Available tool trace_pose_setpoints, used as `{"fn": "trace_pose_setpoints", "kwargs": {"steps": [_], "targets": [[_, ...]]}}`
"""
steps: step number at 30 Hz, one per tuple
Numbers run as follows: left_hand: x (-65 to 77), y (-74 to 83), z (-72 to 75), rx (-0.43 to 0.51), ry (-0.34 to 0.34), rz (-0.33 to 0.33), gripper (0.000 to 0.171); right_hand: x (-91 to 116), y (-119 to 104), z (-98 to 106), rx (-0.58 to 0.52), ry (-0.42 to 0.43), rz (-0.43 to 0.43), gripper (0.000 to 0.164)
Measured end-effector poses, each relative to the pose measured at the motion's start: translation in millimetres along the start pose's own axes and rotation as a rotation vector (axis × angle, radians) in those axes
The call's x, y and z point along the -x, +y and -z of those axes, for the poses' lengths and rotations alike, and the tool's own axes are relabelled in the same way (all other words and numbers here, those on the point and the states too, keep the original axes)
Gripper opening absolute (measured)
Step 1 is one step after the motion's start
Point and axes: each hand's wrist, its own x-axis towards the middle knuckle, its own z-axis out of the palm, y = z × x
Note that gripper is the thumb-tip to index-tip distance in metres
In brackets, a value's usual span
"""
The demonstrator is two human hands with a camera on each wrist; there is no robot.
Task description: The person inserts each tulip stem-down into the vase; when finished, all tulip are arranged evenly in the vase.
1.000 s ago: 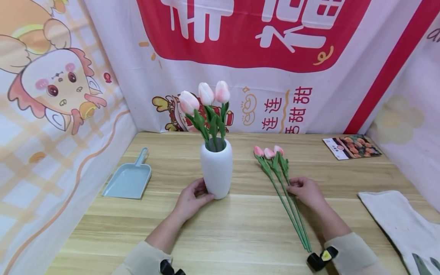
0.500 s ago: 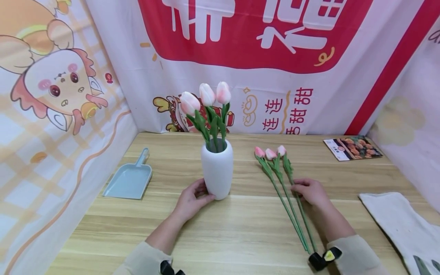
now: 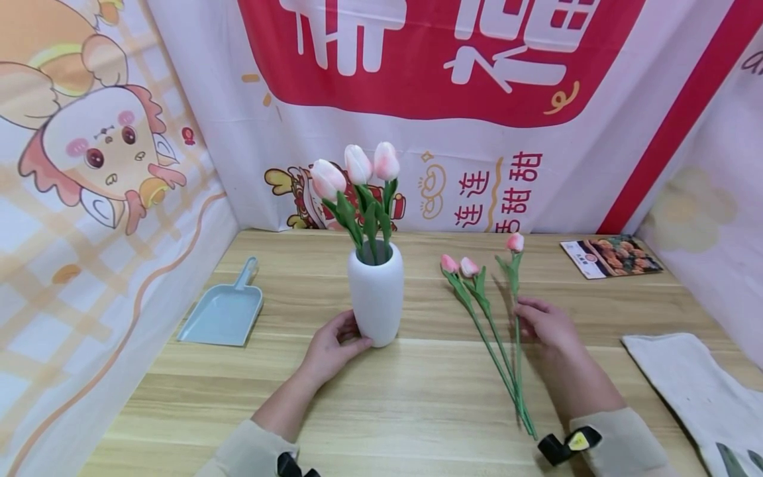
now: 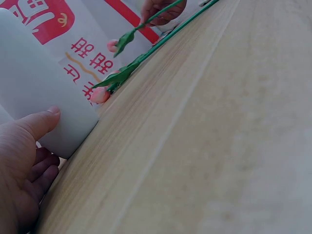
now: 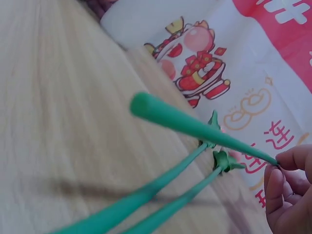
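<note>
In the head view a white vase [image 3: 375, 301] stands upright on the table, holding three pale pink tulips [image 3: 359, 165]. My left hand [image 3: 332, 350] grips it low down, thumb in front and fingers around the left side; the left wrist view shows the thumb [image 4: 41, 124] lying on the white wall. To the right, my right hand [image 3: 551, 326] pinches the stem of a single pink tulip [image 3: 514, 268]. That stem [image 5: 195, 127] is lifted off the table in the right wrist view, its cut end toward the camera. Two more tulips [image 3: 460, 290] lie beside it on the wood.
A light blue dustpan [image 3: 223, 311] lies on the left of the wooden table [image 3: 381, 411]. At the back right is a picture card [image 3: 610, 256]. A white cloth [image 3: 685, 377] lies along the right side. Printed curtains [image 3: 334, 119] hang behind and beside the table.
My right hand has drawn one tulip away from the other two, rightward and up off the table, its bloom now higher. The left hand and vase have stayed in place.
</note>
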Motion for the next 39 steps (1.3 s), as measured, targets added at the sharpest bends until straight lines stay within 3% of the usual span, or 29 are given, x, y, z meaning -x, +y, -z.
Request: {"fn": "trace_pose_setpoints", "kwargs": {"steps": [4,10,19,39], "targets": [[0.6,0.4,0.2,0.003,0.0,0.0,0.059,3.1,-7.1,-2.8,-0.052,-0.008,0.013,0.044],[0.9,1.2,-0.2,0.004,0.007,0.001,0.059,9.8,-17.4,-13.0,-0.154,0.021,0.038,0.022],[1.6,0.8,0.8,0.003,0.001,-0.002,0.059,15.2,-33.2,-25.9,-0.332,-0.009,0.106,0.021],[-0.5,-1.2,0.4,-0.003,0.006,0.002,0.06,44.2,-106.8,-61.0,-0.7,-0.045,0.339,0.022]]}}
